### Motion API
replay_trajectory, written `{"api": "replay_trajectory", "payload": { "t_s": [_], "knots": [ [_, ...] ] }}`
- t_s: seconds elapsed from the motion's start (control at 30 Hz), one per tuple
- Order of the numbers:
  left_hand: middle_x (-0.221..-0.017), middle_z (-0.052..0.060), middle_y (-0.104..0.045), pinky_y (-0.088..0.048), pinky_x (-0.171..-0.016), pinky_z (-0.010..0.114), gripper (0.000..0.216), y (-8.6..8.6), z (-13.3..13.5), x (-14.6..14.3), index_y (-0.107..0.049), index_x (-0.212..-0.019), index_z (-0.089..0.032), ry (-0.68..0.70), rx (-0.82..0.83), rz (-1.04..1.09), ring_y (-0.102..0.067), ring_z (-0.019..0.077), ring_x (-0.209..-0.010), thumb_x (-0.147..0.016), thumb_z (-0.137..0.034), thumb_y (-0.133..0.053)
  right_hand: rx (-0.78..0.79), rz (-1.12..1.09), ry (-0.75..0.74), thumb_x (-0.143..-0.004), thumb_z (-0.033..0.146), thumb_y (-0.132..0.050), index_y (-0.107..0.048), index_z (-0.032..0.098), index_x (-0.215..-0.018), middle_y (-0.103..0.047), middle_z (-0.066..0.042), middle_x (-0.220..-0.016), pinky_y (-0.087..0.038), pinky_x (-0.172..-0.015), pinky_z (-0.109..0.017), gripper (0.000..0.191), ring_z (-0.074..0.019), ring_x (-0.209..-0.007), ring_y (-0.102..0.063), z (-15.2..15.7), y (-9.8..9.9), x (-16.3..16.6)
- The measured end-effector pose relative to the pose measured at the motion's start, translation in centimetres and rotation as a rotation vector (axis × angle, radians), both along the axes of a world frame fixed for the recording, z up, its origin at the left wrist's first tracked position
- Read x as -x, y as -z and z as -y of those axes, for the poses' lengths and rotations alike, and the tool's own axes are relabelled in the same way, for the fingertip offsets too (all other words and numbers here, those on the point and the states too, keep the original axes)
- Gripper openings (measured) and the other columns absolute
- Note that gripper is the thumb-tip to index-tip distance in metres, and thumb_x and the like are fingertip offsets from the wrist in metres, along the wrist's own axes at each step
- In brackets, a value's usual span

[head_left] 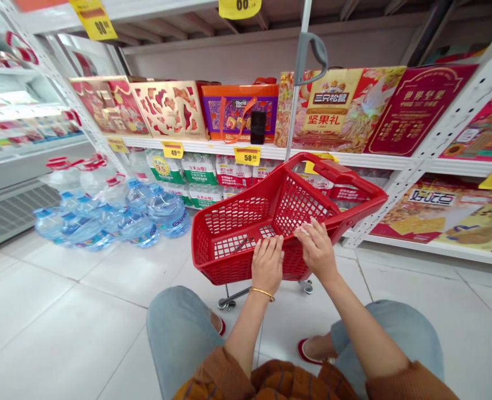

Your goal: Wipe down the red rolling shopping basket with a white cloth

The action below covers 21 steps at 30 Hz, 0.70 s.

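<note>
A red plastic shopping cart (229, 214) with lattice walls stands before my knees, small wheels under it. My left hand (267, 264) lies over the near rim, its fingers side by side and bent over the edge. To its right, my right hand (316, 250) hooks its fingers over the same rim, close to the cart's handle end. Both thumbs are mostly hidden. A thin dark item (242, 243) shows at the basket floor, too small to name.
Gift boxes (333, 108) line the shelf ahead, with a black phone (258, 128) leaning among them. Packs of bottled water (199, 169) fill the level below. Large water bottles (133, 216) stand on the floor at left. A grey hook on a pole (310, 58) rises behind the cart.
</note>
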<state>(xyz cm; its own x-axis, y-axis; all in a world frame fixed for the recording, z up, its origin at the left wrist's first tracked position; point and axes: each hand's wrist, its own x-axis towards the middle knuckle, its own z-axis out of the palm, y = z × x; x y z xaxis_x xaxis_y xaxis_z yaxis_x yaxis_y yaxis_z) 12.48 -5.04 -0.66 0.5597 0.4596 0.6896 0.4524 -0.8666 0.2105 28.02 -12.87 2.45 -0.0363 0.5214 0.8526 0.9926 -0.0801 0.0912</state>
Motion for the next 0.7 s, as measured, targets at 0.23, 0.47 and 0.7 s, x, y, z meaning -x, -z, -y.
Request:
{"api": "replay_trajectory", "payload": {
  "t_s": [0.23,0.47,0.7],
  "knots": [
    [-0.132,0.003,-0.062,-0.036,-0.112,0.041,0.042,-0.2,0.1,0.0,-0.048,-0.138,-0.021,0.006,0.018,0.01,-0.053,0.0202,-0.123,-0.097,-0.024,-0.039,-0.039,-0.018,0.09,-0.089,0.012,-0.054,-0.066,0.021,-0.108,-0.066,-0.009,-0.117,-0.033,-0.113,-0.054,0.024,-0.0277,-0.132,-0.047,0.9,-1.1,-2.7],
    [-0.13,0.003,-0.064,-0.034,-0.112,0.041,0.04,-0.5,0.5,-0.3,-0.05,-0.136,-0.022,-0.008,0.076,0.056,-0.054,0.0196,-0.122,-0.098,-0.028,-0.038,-0.18,-0.236,0.089,-0.091,0.018,-0.053,-0.067,0.02,-0.103,-0.064,-0.011,-0.113,-0.034,-0.111,-0.057,0.019,-0.0286,-0.129,-0.049,0.4,-1.5,-1.4],
    [-0.129,0.004,-0.064,-0.033,-0.112,0.042,0.039,-0.7,0.6,-0.3,-0.052,-0.133,-0.021,-0.006,0.093,0.048,-0.053,0.0204,-0.122,-0.099,-0.028,-0.036,-0.105,-0.304,-0.045,-0.091,0.015,-0.048,-0.065,0.021,-0.107,-0.063,-0.009,-0.112,-0.036,-0.111,-0.055,0.024,-0.0255,-0.125,-0.051,-1.7,1.0,3.5]
  ]
}}
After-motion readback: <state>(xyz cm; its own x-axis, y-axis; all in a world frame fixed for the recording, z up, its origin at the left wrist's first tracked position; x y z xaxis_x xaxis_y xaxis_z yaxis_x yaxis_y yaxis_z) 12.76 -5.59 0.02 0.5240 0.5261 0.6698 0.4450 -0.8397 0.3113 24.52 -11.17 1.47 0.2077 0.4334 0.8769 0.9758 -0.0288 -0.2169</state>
